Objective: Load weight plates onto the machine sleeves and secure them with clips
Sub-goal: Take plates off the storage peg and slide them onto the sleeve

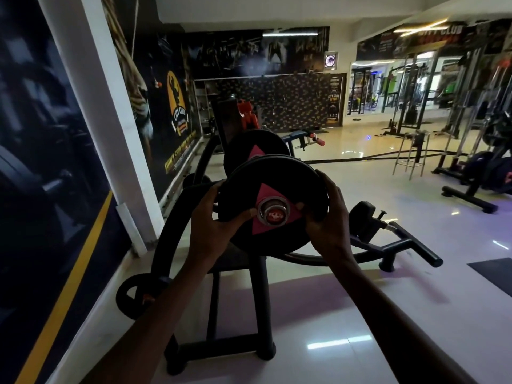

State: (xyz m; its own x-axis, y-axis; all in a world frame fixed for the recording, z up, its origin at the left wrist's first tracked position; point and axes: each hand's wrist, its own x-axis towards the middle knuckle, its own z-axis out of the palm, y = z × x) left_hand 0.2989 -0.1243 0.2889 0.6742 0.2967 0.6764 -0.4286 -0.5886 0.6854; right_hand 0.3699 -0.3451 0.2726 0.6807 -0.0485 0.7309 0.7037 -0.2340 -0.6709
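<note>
A black weight plate (279, 178) with a pink triangle label sits on the machine's chrome sleeve (273, 211), whose end shows through the plate's hole. My left hand (216, 214) grips the plate's left rim, thumb on its face. My right hand (331, 214) grips the right rim, fingers curled over the edge. A second black plate (249, 145) with a pink label hangs on another sleeve just behind. No clip is visible.
The black machine frame (260, 295) stands under the plates, with a curved bar and a small plate (133, 295) low at the left. A wall with posters runs along the left. A footrest arm (399, 239) juts right. Stool (412, 153) and other machines stand farther off.
</note>
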